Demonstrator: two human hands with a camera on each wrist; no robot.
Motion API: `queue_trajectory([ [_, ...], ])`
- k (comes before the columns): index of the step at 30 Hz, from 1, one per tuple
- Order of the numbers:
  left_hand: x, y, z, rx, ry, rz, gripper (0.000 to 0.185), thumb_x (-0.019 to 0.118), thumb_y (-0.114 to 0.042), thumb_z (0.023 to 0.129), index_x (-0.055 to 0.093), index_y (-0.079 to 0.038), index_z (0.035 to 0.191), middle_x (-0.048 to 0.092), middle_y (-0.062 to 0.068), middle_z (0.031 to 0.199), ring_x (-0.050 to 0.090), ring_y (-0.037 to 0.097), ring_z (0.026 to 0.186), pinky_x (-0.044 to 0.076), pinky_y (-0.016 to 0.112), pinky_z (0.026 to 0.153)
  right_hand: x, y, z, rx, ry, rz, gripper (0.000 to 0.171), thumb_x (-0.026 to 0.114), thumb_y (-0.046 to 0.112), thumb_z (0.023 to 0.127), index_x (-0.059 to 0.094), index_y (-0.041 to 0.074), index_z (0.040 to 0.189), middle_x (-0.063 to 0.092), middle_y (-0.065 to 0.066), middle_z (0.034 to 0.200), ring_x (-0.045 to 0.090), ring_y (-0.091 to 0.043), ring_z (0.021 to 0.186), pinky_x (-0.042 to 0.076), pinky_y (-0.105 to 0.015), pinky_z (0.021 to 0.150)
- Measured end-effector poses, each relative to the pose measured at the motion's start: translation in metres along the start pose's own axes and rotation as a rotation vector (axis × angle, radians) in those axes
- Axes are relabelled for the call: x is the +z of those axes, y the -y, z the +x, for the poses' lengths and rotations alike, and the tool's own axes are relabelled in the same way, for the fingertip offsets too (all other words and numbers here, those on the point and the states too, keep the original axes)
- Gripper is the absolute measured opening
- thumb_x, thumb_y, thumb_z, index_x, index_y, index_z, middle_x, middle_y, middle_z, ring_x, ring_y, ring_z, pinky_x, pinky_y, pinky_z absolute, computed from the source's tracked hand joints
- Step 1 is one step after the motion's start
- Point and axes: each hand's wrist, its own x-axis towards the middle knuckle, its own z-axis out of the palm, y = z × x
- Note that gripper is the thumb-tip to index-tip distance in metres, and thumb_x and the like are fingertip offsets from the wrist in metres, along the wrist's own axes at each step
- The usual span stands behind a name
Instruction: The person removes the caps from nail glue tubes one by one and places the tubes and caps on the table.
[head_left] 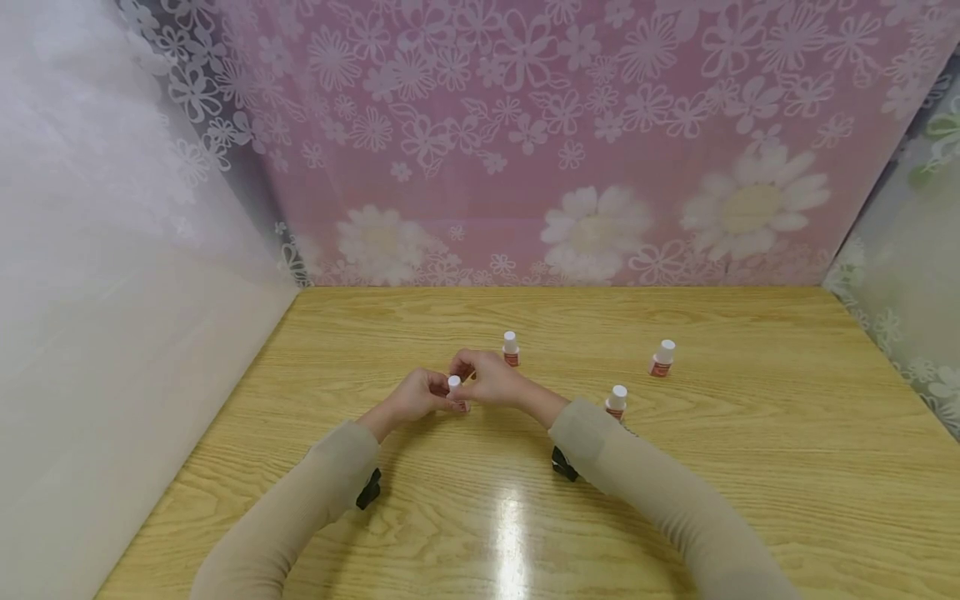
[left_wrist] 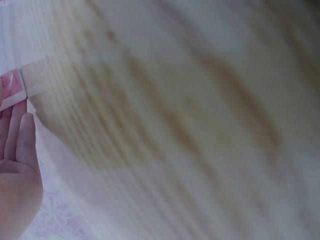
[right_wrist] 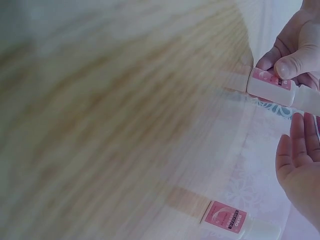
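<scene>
Four small bottles: one held bottle (head_left: 454, 388) mid-worktop (head_left: 675, 517), pinched by the left hand (head_left: 420, 394); right hand (head_left: 487, 377), fingers curled, touches its cap. Loose grip could tip it; bottle at twelve o'clock (head_left: 511, 348) might be knocked.

Both arms wear long, close-fitting sleeves in a plain beige, the left sleeve (head_left: 300, 500) and the right sleeve (head_left: 667, 492) alike, smooth knit with no pattern or print. Each cuff ends at the wrist, leaving the left hand (head_left: 416, 396) and the right hand (head_left: 491, 379) bare, with no rings, watch or gloves in sight. Under each forearm sits a small black block, the left wrist mount (head_left: 369, 489) and the right wrist mount (head_left: 564, 465), dark and boxy against the fabric. On the right wrist view a short, plain thumbnail (right_wrist: 283, 67) shows, unpainted.
</scene>
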Motion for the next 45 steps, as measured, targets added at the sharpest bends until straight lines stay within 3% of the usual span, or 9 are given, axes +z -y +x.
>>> queue_trajectory([
  [6, -0.003, 0.014, 0.006, -0.002, -0.013, 0.002, 0.016, 0.063, 0.003, 0.079, 0.063, 0.011, 0.094, 0.064, 0.019, 0.091, 0.061, 0.023, 0.085, 0.047, 0.032, 0.072, -0.001, -0.003, 0.0, -0.003, -0.011, -0.006, 0.019, 0.071, 0.016, 0.076, 0.056, 0.009, 0.086, 0.058, 0.004, 0.083, 0.055, -0.009, 0.082, 0.044, -0.024, 0.071],
  [15, -0.001, 0.017, 0.006, 0.002, -0.003, -0.03, 0.018, 0.063, 0.002, 0.079, 0.062, 0.01, 0.095, 0.064, 0.017, 0.092, 0.062, 0.023, 0.086, 0.048, 0.032, 0.075, 0.001, -0.004, 0.001, -0.054, 0.009, -0.004, 0.012, 0.068, 0.01, 0.079, 0.06, 0.008, 0.088, 0.061, 0.001, 0.086, 0.056, -0.01, 0.084, 0.045, -0.028, 0.076],
  [20, -0.001, 0.02, 0.007, 0.003, -0.018, 0.019, 0.018, 0.066, -0.002, 0.078, 0.065, 0.007, 0.093, 0.066, 0.013, 0.089, 0.062, 0.02, 0.084, 0.048, 0.03, 0.073, 0.001, -0.003, 0.0, -0.071, 0.034, -0.015, 0.011, 0.064, 0.008, 0.082, 0.061, 0.007, 0.092, 0.062, 0.0, 0.09, 0.056, -0.013, 0.09, 0.043, -0.031, 0.083],
  [25, -0.001, 0.02, 0.007, 0.012, -0.026, 0.05, 0.018, 0.067, -0.003, 0.077, 0.066, 0.006, 0.092, 0.066, 0.012, 0.087, 0.062, 0.019, 0.082, 0.048, 0.029, 0.072, 0.0, -0.001, 0.0, -0.05, 0.055, -0.031, 0.015, 0.063, 0.01, 0.082, 0.06, 0.008, 0.097, 0.061, 0.0, 0.094, 0.054, -0.014, 0.095, 0.04, -0.032, 0.087],
  [30, -0.002, 0.019, 0.006, 0.017, -0.016, 0.025, 0.015, 0.065, 0.0, 0.078, 0.064, 0.008, 0.091, 0.066, 0.014, 0.087, 0.062, 0.019, 0.083, 0.047, 0.029, 0.073, 0.0, 0.0, 0.001, -0.001, 0.037, -0.009, 0.021, 0.069, 0.013, 0.078, 0.058, 0.008, 0.095, 0.06, 0.002, 0.089, 0.055, -0.011, 0.086, 0.043, -0.027, 0.076],
  [36, -0.002, 0.019, 0.006, 0.024, -0.015, 0.025, 0.014, 0.064, 0.002, 0.078, 0.064, 0.009, 0.091, 0.065, 0.016, 0.088, 0.062, 0.019, 0.083, 0.046, 0.028, 0.072, 0.001, 0.001, 0.0, 0.03, 0.019, -0.007, 0.016, 0.07, 0.013, 0.077, 0.058, 0.01, 0.085, 0.06, 0.004, 0.082, 0.056, -0.009, 0.081, 0.044, -0.023, 0.07],
  [45, -0.001, 0.019, 0.007, 0.016, -0.017, 0.02, 0.019, 0.067, -0.003, 0.077, 0.065, 0.007, 0.092, 0.066, 0.012, 0.087, 0.062, 0.019, 0.084, 0.047, 0.03, 0.075, -0.001, 0.003, 0.0, 0.012, 0.045, -0.016, 0.012, 0.066, 0.01, 0.08, 0.062, 0.009, 0.091, 0.061, 0.003, 0.089, 0.055, -0.01, 0.089, 0.043, -0.03, 0.082],
])
